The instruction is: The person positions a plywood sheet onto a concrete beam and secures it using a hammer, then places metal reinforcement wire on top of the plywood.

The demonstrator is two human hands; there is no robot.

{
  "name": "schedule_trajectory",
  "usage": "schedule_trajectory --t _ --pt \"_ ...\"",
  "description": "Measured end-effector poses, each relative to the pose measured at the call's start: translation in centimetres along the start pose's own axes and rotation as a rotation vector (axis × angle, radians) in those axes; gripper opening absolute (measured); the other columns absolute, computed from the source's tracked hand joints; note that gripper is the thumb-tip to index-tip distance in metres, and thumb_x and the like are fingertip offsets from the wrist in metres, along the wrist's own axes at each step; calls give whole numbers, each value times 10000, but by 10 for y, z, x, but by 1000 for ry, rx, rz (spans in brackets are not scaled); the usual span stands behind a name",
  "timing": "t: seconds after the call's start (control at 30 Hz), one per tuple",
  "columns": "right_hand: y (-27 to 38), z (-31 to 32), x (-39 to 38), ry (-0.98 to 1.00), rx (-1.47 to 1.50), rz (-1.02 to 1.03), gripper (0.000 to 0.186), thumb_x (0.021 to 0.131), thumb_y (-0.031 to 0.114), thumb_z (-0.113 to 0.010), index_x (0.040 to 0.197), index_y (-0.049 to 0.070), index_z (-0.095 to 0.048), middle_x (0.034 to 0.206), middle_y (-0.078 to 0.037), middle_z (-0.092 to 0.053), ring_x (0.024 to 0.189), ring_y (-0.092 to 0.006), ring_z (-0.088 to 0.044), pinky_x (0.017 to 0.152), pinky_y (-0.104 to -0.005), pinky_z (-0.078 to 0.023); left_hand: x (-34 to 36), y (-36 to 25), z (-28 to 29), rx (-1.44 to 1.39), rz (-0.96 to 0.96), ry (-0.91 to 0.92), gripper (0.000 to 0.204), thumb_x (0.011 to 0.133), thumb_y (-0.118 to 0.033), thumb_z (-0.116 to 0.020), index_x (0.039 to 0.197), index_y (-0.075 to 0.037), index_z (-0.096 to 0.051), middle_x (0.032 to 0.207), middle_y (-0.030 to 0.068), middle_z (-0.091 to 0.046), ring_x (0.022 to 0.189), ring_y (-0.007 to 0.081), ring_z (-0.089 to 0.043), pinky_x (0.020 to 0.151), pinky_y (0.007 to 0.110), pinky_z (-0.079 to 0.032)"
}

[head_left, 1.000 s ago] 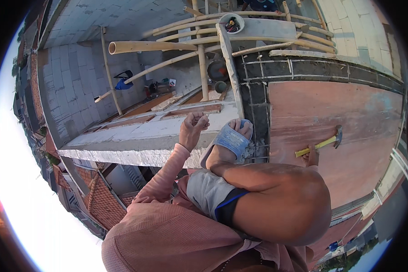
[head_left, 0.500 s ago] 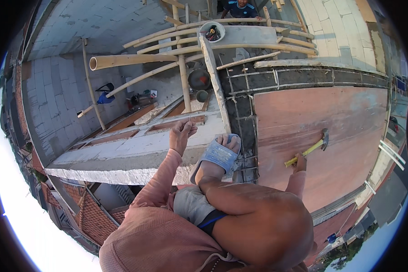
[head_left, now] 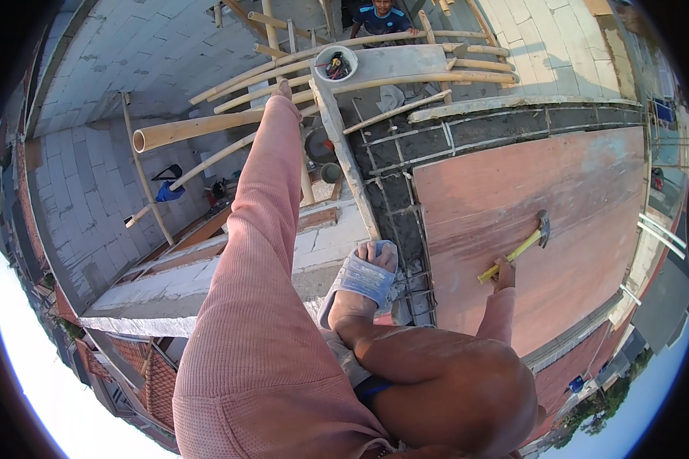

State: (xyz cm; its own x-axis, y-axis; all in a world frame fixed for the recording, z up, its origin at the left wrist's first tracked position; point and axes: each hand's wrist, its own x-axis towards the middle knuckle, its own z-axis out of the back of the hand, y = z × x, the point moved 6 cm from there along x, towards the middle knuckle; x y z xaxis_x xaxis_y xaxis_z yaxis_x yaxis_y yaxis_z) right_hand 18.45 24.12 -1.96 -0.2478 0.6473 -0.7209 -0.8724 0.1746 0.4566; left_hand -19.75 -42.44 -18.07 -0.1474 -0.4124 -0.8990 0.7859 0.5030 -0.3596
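My right hand (head_left: 503, 274) is closed round the yellow handle of a claw hammer (head_left: 523, 255), resting on the reddish plywood sheet (head_left: 574, 206). The hammer's dark head points away from me. My left arm stretches far forward, and my left hand (head_left: 285, 92) is at the bamboo poles (head_left: 375, 79), beside the upright one. Its fingers are too foreshortened to show whether they grip anything. My sandalled foot (head_left: 364, 275) stands on the wall top, next to the rebar-lined trench (head_left: 394, 199).
A white bucket (head_left: 336, 64) holding tools stands on the bamboo scaffold. Behind it is another person (head_left: 381, 19) in a dark blue shirt. Below the poles sit a dark round basin (head_left: 318, 144) and a bucket (head_left: 331, 173). Beyond the wall's outer edge lie tiled roofs (head_left: 157, 382) far below.
My left hand has gone from a pinch above the wall, with a thin thing in its fingers, forward to the bamboo poles. The right hand still holds the hammer on the plywood.
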Motion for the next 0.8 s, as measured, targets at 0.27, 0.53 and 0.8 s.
schedule_trajectory --t 0.27,0.53,0.8 --pt "4 -10 2 16 34 -41 143 802 191 -644 903 162 -547 773 -2 -523 642 -148 -524 561 -350 -465 -48 100 132 498 -424 190 598 913 -493 -640 1385 -143 -533 1314 87 -550 1210 234 -502 1008 469 -403" --pt "-15 0 4 -20 362 -158 169 892 264 -640 937 151 -523 698 6 -476 554 -158 -474 513 -337 -437 -180 233 252 873 -612 124 531 969 -401 -544 1319 -1 -552 1301 256 -587 1256 395 -531 1072 427 -410" --pt "-4 -24 -12 -27 410 -105 343 918 452 -639 836 144 -515 642 24 -448 514 -115 -427 458 -274 -353 -288 288 300 1256 -751 136 463 1017 -378 -461 1325 -40 -535 1345 207 -560 1312 371 -474 1137 457 -324"
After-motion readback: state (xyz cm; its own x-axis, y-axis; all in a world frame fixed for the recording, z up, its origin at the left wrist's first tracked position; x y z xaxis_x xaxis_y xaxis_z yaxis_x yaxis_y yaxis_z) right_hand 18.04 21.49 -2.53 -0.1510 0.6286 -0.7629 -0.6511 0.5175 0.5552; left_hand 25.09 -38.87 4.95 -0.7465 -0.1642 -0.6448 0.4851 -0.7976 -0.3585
